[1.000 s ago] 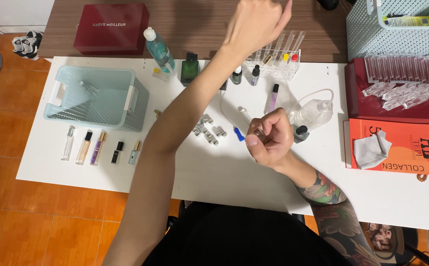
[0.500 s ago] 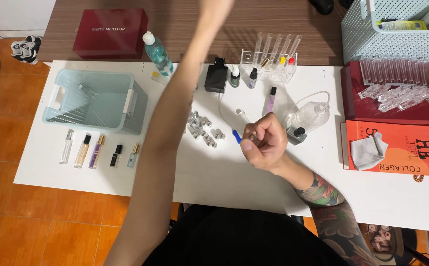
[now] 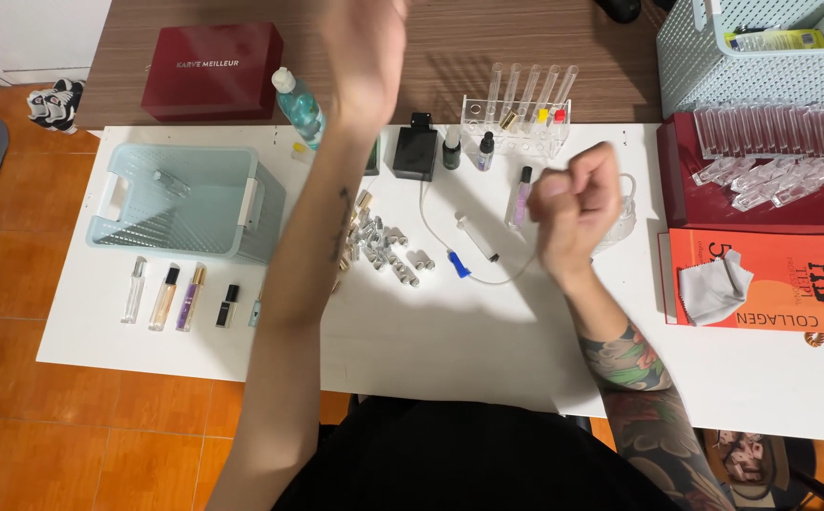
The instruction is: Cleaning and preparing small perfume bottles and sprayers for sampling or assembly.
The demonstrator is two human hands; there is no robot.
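The white desk (image 3: 431,331) is showing a broad bare stretch along its near edge, between the row of small bottles (image 3: 180,295) on the left and the orange box (image 3: 771,284) on the right; the far half is crowded. The right hand (image 3: 577,199) is hovering above the desk just in front of the clear squeeze bottle (image 3: 620,220), wrist bent, fingers clenched into a tight fist; whether anything is sitting inside that fist cannot be told. The left hand (image 3: 364,47) is lifted high toward the camera, blurred, its forearm crossing over the cluster of small silver caps (image 3: 388,251), and the state of its fingers cannot be told. A thin tube with a blue tip (image 3: 457,265) is lying on the desk between the two arms, apart from both hands. The pale blue basket (image 3: 185,194) is standing at the left, near the desk's edge, and the rack of test tubes (image 3: 525,118) is standing at the far edge beside the dark bottle (image 3: 416,149).
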